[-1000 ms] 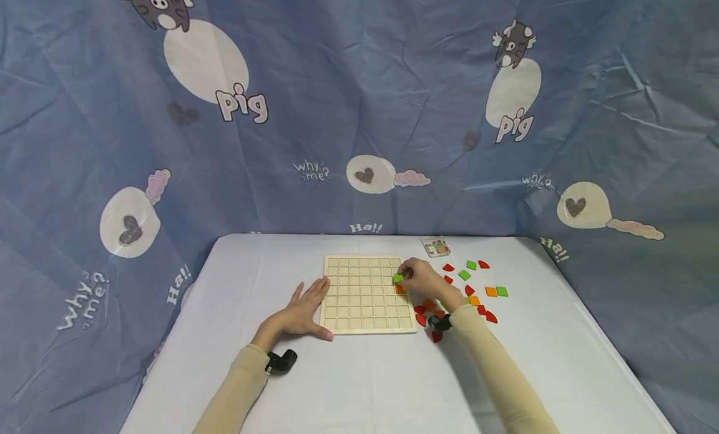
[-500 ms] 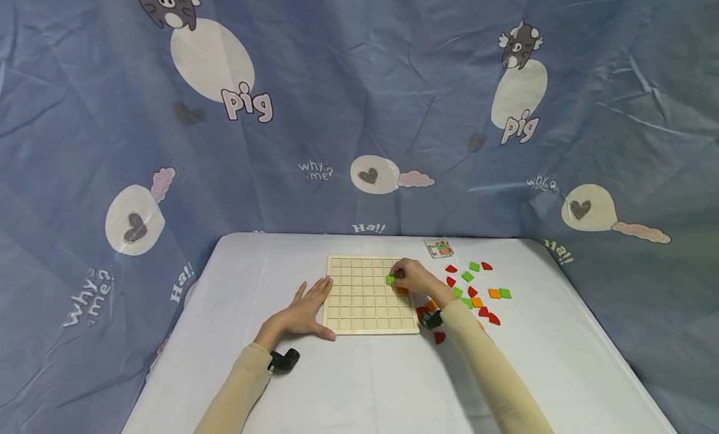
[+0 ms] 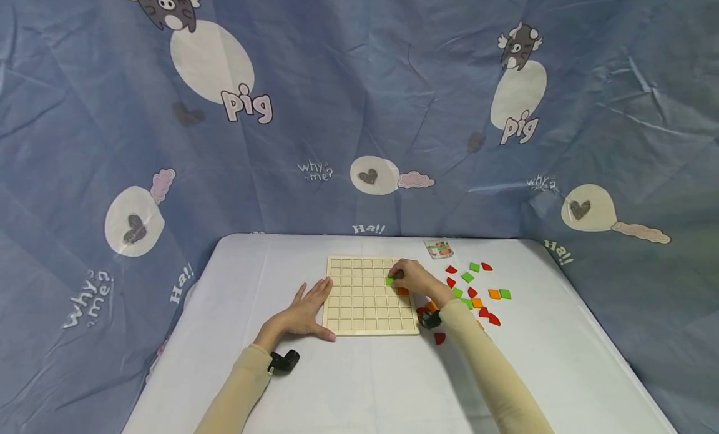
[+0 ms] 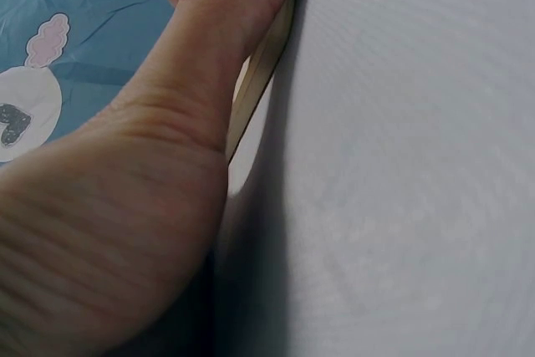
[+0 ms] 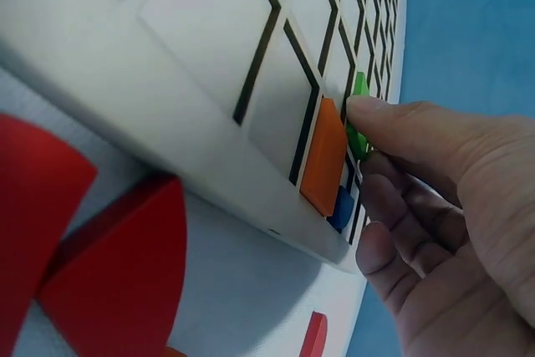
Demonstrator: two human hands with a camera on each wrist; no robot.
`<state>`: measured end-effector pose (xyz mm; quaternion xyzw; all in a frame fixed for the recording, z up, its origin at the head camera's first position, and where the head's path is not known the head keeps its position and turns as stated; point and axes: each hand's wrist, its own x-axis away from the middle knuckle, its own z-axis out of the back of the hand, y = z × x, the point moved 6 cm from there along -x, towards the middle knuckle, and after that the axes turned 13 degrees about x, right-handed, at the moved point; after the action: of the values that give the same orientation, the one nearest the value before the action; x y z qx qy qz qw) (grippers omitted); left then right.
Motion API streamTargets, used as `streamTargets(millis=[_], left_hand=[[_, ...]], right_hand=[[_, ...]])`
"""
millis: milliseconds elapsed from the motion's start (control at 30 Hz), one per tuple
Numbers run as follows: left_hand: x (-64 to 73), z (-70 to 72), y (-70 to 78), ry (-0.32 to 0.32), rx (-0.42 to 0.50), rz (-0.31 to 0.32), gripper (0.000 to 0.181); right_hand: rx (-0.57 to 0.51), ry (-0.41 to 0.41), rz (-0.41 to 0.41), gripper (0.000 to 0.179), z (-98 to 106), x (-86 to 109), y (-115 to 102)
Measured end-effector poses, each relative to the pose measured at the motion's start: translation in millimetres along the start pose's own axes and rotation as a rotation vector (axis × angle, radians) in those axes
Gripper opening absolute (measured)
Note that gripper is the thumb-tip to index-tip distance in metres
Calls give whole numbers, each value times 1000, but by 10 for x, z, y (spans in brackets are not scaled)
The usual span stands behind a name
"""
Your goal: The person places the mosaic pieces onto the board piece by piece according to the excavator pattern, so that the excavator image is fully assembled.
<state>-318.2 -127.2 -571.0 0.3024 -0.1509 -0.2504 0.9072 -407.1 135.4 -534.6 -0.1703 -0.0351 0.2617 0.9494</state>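
A pale wooden grid board [image 3: 365, 306] lies flat on the white table. My left hand [image 3: 303, 313] rests with spread, straight fingers against its left edge, thumb at the near corner. With thumb and fingers my right hand [image 3: 414, 276] pinches a green square tile [image 5: 357, 141] at a cell near the board's right side. An orange square tile [image 5: 324, 160] sits in a neighbouring cell at the right edge. Beside it, in the right wrist view, a small blue piece [image 5: 341, 209] shows partly behind the orange one. The left wrist view shows mostly the thumb and the board's side.
Loose red quarter-round tiles [image 3: 494, 320], green squares [image 3: 474, 267] and orange squares [image 3: 494, 293] lie scattered right of the board, some under my right forearm. A small picture card [image 3: 439, 248] lies behind the board's right corner. A blue printed cloth [image 3: 314, 109] hangs behind the table.
My right hand has shifted slightly left over the board with the green tile, and has stayed nearly still over the last half second. The left hand keeps its place.
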Motion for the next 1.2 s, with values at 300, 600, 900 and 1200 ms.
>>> streamTargets(millis=[300, 600, 900, 1200], left_hand=[[9, -27, 18, 9, 18, 4, 136], [11, -21, 1, 0, 17, 19, 137], [21, -9, -10, 7, 6, 6, 138], [2, -10, 3, 11, 7, -2, 138]], right_hand=[[-38, 18, -51, 21, -17, 62, 72], [-84, 153, -168, 12, 258, 370, 478], [-114, 128, -374, 22, 414, 706, 1121], [-58, 105, -497, 35, 481, 938, 1469]])
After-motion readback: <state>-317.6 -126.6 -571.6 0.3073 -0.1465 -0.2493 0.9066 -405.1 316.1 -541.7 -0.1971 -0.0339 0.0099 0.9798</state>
